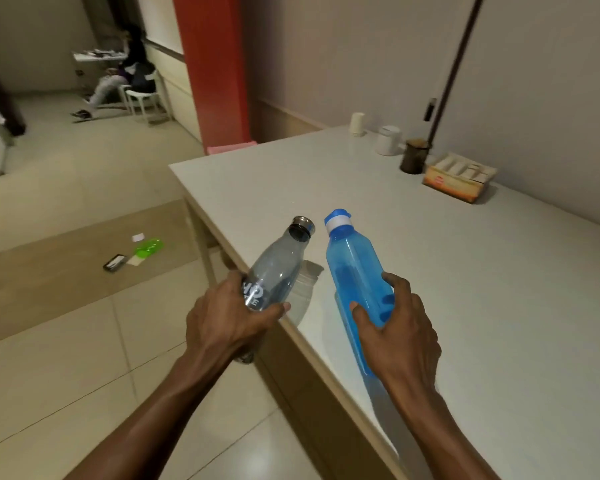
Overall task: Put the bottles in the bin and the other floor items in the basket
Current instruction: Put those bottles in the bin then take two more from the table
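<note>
My left hand (227, 318) grips a clear grey bottle (279, 263) with a metal cap, tilted up to the right over the front edge of the white table (465, 289). My right hand (400, 336) holds a blue plastic bottle (355, 271) with a blue and white cap, tilted above the tabletop. On the floor to the left lie a green transparent item (149, 247), a small black flat object (114, 262) and two pale cards (138, 237). No bin or basket is in view.
At the table's far side stand a white cup (356, 124), a white jar (388, 140), a dark jar (414, 156) and a cardboard box (459, 176). A red pillar (212, 71) rises behind. A person sits on a white chair (142, 98) far left.
</note>
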`<state>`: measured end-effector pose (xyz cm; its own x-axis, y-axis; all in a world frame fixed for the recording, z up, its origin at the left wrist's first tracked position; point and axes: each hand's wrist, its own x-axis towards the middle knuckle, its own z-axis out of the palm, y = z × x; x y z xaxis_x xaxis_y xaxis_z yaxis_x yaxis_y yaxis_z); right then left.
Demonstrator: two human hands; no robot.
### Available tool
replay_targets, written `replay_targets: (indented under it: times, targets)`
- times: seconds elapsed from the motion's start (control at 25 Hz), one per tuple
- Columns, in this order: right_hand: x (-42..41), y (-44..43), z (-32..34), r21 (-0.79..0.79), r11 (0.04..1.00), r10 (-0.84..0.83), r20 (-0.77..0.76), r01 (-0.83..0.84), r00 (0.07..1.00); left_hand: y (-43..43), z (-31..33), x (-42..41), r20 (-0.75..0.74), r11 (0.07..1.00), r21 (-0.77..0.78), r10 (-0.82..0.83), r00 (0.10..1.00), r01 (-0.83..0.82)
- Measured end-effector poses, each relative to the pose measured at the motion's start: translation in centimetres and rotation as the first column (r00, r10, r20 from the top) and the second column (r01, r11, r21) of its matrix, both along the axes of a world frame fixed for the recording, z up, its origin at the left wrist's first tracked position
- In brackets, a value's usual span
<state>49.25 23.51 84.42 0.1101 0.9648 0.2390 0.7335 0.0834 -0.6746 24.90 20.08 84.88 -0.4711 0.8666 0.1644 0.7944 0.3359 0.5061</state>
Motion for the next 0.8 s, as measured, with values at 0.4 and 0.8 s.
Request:
replay_targets:
  times: [0.4,0.8]
  targets:
    - [-24.5,-3.3,-2.1,-0.016,0.968,0.251,-0.051,-0.252,0.967,-8.0,-4.0,-22.4,0.026,0.976,-0.087,0.202,0.979,-0.199]
    - [-37.6,0.4,-9.9,-0.323,0.879,0.384,0.044,-0.351,0.922,-7.4,-11.7,-34.6,0.132,0.914,-0.295,0.328,0.935,-0.279]
